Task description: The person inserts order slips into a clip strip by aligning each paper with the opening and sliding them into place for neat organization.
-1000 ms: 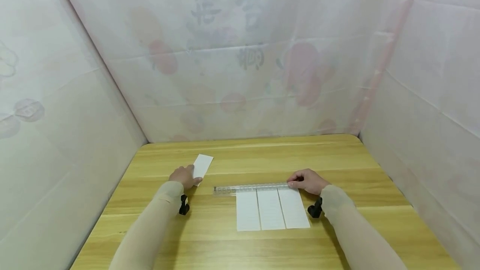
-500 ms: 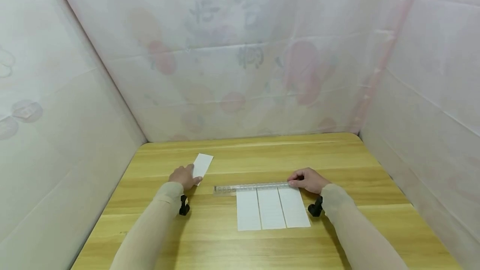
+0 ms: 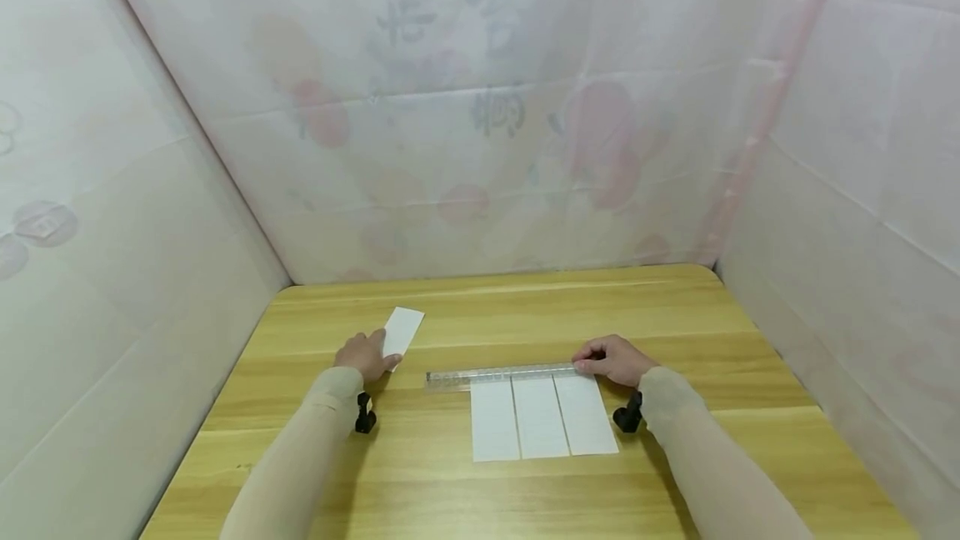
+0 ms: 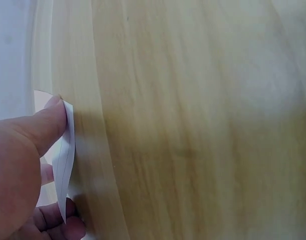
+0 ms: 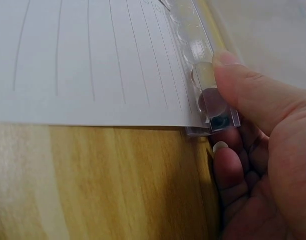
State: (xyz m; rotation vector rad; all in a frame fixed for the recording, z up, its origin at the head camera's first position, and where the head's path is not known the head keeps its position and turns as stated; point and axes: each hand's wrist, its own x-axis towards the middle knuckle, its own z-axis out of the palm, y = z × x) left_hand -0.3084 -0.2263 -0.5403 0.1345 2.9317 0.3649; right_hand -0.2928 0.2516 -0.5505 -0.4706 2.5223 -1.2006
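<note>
At the table's left, my left hand (image 3: 363, 355) holds a white paper strip (image 3: 405, 325), which slants away to the right. The left wrist view shows the thumb on one face of this lined strip (image 4: 67, 145) and fingertips at its lower end. My right hand (image 3: 618, 359) pinches the right end of a clear plastic ruler (image 3: 480, 377). Beneath the ruler lie the top edges of three white paper pieces, left (image 3: 495, 423), middle (image 3: 542, 419) and right (image 3: 587, 415), side by side with narrow gaps. Up close, the ruler (image 5: 197, 50) has round shapes along it and overlaps lined paper (image 5: 72, 65).
A wood-grain table (image 3: 450, 498) carries everything. Pale printed fabric hangs as a back wall (image 3: 480, 190), a left wall (image 3: 112, 315) and a right wall (image 3: 847, 273). A black wrist mount sits on the left wrist (image 3: 365, 413) and another on the right wrist (image 3: 628, 413).
</note>
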